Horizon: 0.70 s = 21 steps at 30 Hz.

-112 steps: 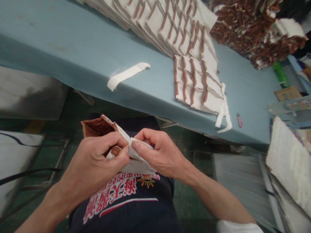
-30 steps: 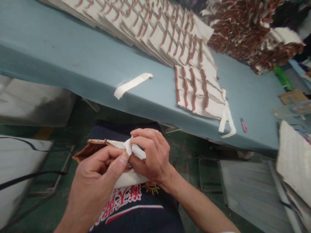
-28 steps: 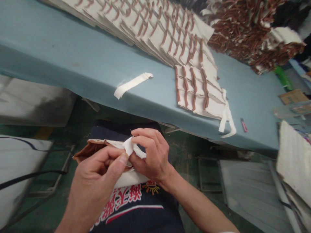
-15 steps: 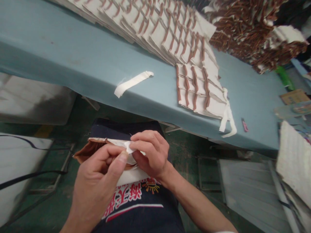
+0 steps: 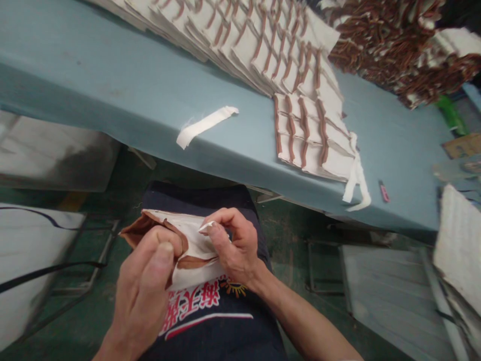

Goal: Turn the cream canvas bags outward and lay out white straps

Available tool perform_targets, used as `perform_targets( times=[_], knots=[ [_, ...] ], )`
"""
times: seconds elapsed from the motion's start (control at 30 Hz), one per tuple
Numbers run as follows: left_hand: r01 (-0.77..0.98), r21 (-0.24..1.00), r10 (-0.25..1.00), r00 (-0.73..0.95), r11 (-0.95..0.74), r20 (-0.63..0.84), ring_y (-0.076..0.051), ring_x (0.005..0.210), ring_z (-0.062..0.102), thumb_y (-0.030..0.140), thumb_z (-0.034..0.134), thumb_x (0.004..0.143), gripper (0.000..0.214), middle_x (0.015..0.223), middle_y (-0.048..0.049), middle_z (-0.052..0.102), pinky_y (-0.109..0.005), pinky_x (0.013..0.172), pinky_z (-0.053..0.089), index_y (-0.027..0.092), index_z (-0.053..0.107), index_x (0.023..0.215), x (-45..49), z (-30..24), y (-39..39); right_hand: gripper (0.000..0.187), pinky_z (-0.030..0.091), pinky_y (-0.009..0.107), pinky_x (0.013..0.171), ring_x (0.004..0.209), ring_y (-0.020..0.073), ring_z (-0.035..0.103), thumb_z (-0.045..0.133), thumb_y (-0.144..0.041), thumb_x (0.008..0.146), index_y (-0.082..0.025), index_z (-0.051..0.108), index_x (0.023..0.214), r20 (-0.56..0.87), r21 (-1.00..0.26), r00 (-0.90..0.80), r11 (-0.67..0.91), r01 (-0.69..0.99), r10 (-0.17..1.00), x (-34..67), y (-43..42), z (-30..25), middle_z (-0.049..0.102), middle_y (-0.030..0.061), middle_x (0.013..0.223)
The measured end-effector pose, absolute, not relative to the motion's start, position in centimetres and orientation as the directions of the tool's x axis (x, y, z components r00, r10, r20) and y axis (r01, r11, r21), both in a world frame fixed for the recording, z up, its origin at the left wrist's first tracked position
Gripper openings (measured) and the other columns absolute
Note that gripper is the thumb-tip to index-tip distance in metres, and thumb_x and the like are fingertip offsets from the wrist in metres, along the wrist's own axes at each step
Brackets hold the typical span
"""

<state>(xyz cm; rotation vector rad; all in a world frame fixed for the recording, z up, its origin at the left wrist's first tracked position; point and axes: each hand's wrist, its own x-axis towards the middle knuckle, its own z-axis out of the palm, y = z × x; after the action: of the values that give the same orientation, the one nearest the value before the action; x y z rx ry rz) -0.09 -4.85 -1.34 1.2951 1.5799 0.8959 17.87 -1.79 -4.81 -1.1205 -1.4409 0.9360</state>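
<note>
On my lap lies a white and brown sewn fabric piece (image 5: 196, 237), its brown side folded open at the left end. My left hand (image 5: 145, 286) is closed on the brown edge of this piece, thumb on top. A small white scrap of cloth (image 5: 206, 227) is pinched between the thumb and fingers of my right hand (image 5: 237, 246), just above the white side of the piece. The fingers of my right hand cover part of the scrap. A dark blue apron (image 5: 225, 338) with red lettering lies under the work.
Ahead runs a blue-covered table (image 5: 124, 95) with rows of white, brown-edged fabric pieces (image 5: 300, 135). A white strip (image 5: 206, 126), hanging white tapes (image 5: 355, 175) and a small pink tool (image 5: 384, 191) lie near its front edge. A brown heap (image 5: 398, 55) stands behind.
My hands have moved apart: the left one down and left onto the brown edge, the right one keeping the white scrap. More of the fabric piece's white side shows between them.
</note>
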Motion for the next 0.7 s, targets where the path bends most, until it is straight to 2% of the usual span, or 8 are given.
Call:
perform_targets(
  times=[0.07, 0.2, 0.33, 0.47, 0.57, 0.7],
  knots=[
    [0.285, 0.941, 0.983, -0.058, 0.183, -0.173, -0.015, 0.053, 0.056, 0.041, 0.067, 0.094, 0.024, 0.068, 0.0036, 0.059, -0.025, 0.050, 0.047, 0.027, 0.059, 0.076, 0.0, -1.6, -5.4, 0.019, 0.057, 0.024, 0.065, 0.068, 0.0137, 0.071, 0.068, -0.037, 0.106, -0.021, 0.072, 0.097, 0.123, -0.982, -0.029, 0.126, 0.143, 0.992, 17.9, -2.2, -4.7, 0.080, 0.0023, 0.083],
    [0.227, 0.950, 0.974, 0.016, 0.215, -0.224, -0.017, 0.058, 0.064, 0.044, 0.078, 0.085, 0.022, 0.079, 0.0008, 0.074, -0.026, 0.053, 0.055, 0.027, 0.065, 0.080, -0.4, -2.2, -6.1, 0.027, 0.052, 0.023, 0.057, 0.059, 0.0126, 0.066, 0.066, -0.048, 0.107, -0.021, 0.069, 0.102, -0.043, -0.992, -0.025, -0.040, 0.123, 0.999, 17.8, -2.9, -5.1, 0.077, 0.0003, 0.074],
    [0.315, 0.884, 0.931, 0.001, 0.345, -0.364, -0.018, 0.058, 0.066, 0.054, 0.077, 0.090, 0.028, 0.075, 0.0010, 0.077, -0.026, 0.054, 0.052, 0.026, 0.073, 0.091, -1.1, -2.2, -5.8, 0.037, 0.048, 0.021, 0.052, 0.052, 0.0107, 0.059, 0.067, -0.058, 0.106, -0.021, 0.066, 0.101, -0.229, -0.970, -0.019, -0.229, -0.074, 0.973, 17.5, -3.5, -5.7, 0.073, -0.0012, 0.069],
    [0.455, 0.831, 0.913, 0.085, 0.320, -0.398, -0.019, 0.061, 0.068, 0.059, 0.072, 0.096, 0.040, 0.069, -0.0006, 0.077, -0.024, 0.056, 0.051, 0.022, 0.077, 0.082, -1.8, -2.4, -5.3, 0.043, 0.045, 0.021, 0.052, 0.051, 0.0099, 0.055, 0.067, -0.065, 0.104, -0.022, 0.063, 0.099, -0.324, -0.939, -0.034, -0.326, -0.113, 0.945, 17.1, -3.7, -6.4, 0.070, -0.0025, 0.068],
    [0.482, 0.838, 0.932, 0.109, 0.254, -0.346, -0.019, 0.061, 0.071, 0.055, 0.067, 0.098, 0.038, 0.071, -0.0014, 0.079, -0.022, 0.056, 0.053, 0.022, 0.080, 0.083, -2.2, -2.2, -5.1, 0.035, 0.046, 0.023, 0.056, 0.056, 0.0108, 0.057, 0.067, -0.055, 0.104, -0.021, 0.065, 0.095, -0.239, -0.971, 0.002, -0.239, 0.004, 0.971, 17.5, -3.4, -6.3, 0.068, -0.0029, 0.070],
    [0.469, 0.875, 0.960, 0.169, 0.122, -0.225, -0.021, 0.062, 0.075, 0.050, 0.065, 0.098, 0.033, 0.073, -0.0018, 0.082, -0.022, 0.058, 0.058, 0.025, 0.080, 0.083, -2.0, -0.9, -4.0, 0.023, 0.050, 0.026, 0.067, 0.070, 0.0132, 0.063, 0.064, -0.037, 0.104, -0.020, 0.069, 0.089, 0.037, -0.973, 0.019, 0.032, 0.230, 0.999, 19.0, -2.1, -4.5, 0.072, 0.0001, 0.081]
  ],
)
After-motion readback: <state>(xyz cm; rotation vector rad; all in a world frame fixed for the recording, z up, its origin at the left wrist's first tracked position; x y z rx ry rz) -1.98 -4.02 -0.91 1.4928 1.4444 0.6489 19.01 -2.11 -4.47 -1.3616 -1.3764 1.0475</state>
